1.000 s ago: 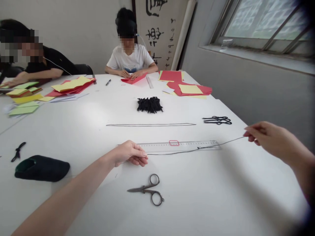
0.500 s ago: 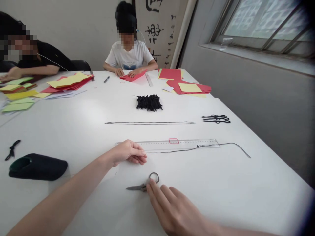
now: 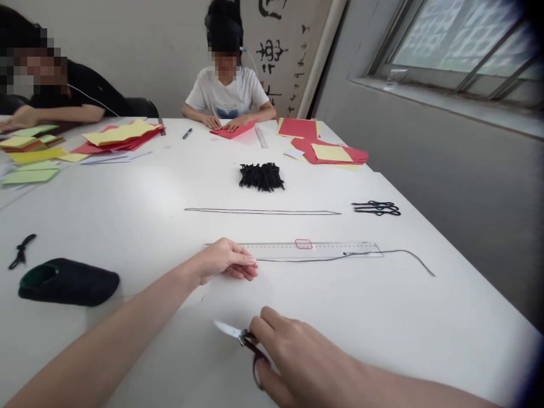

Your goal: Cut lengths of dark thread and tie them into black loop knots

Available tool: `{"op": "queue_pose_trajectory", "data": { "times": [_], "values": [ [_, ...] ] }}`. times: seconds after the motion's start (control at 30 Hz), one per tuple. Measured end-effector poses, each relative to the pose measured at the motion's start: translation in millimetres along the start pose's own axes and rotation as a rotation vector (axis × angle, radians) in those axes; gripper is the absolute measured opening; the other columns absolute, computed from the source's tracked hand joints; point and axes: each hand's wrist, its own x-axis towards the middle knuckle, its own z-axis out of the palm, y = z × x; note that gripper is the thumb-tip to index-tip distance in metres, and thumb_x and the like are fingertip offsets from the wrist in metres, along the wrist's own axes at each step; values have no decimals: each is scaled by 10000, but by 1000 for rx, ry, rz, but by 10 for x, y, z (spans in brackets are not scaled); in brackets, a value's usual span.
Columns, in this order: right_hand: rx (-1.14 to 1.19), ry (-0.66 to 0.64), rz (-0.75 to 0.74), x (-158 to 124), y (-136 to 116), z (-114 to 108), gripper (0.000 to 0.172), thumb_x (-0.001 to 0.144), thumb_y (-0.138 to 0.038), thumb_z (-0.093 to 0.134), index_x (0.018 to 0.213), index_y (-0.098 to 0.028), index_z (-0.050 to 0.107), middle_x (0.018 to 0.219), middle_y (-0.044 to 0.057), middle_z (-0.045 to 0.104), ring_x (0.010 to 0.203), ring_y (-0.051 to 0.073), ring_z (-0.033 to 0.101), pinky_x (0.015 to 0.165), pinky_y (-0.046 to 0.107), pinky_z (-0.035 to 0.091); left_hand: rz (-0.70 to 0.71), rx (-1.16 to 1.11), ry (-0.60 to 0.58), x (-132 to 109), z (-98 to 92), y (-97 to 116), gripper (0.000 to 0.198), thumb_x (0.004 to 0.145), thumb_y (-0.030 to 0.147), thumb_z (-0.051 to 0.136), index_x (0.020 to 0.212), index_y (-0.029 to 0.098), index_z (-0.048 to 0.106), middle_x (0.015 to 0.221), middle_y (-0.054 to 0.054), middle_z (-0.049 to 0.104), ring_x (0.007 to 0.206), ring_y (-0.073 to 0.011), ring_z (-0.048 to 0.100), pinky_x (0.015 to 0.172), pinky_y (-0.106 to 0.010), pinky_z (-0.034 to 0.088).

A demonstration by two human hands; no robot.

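My left hand pinches one end of a thin black cord between thumb and fingers, over the left part of a clear ruler. The cord runs right along the ruler and curves past its end onto the table. Below, my right hand grips a pair of scissors, its thumb at the lower finger loop. Their blades look closed and point left. Behind the ruler a long, narrow loop of cord lies stretched across the table.
A black bundle of cords and several folded cords lie farther back. At left are a dark sleeve-shaped thing and a knotted cord. Coloured paper lies at the far side, where two people sit; one handles red paper.
My right hand has picked the scissors up from the table, turning them so the tip points up and left. My left hand still pinches the cord.
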Motion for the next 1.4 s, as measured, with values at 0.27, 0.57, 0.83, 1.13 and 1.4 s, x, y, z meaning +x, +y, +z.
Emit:
{"op": "queue_pose_trajectory", "data": {
  "times": [0.27, 0.57, 0.83, 1.13, 1.4],
  "values": [
    [810, -126, 231, 223, 131, -21, 461, 894, -593, 380, 711, -170, 397, 698, -17, 512, 461, 48, 441, 409, 180, 359, 31, -47, -25, 6, -26, -4, 165, 744, 295, 680, 737, 139, 731, 744, -71, 738, 697, -140, 685, 629, -190, 495],
    [953, -92, 300, 336, 213, 53, 426, 904, -556, 398, 760, -158, 448, 654, -31, 488, 356, 27, 419, 345, 161, 333, 15, -44, -30, -5, -27, -3, 150, 755, 273, 663, 728, 141, 730, 730, -63, 734, 670, -130, 669, 622, -196, 493],
    [942, -76, 304, 362, 212, 72, 379, 907, -506, 428, 743, -164, 436, 657, -33, 492, 353, 32, 419, 331, 164, 331, 17, -39, -30, 3, -24, -7, 157, 751, 282, 669, 738, 140, 733, 741, -67, 734, 669, -127, 666, 614, -194, 489],
    [910, -64, 305, 366, 202, 63, 329, 924, -445, 419, 745, -169, 428, 644, -38, 494, 339, 33, 417, 330, 170, 325, 16, -52, -33, 11, -38, -3, 160, 747, 285, 673, 732, 137, 733, 744, -71, 732, 682, -135, 668, 645, -211, 501],
    [787, -82, 293, 334, 191, 29, 326, 916, -431, 419, 703, -188, 381, 609, -44, 470, 421, 57, 421, 398, 189, 337, 15, -51, -17, 11, -32, -15, 192, 708, 326, 716, 736, 136, 730, 780, -89, 737, 721, -163, 687, 665, -226, 512]
  ]
}}
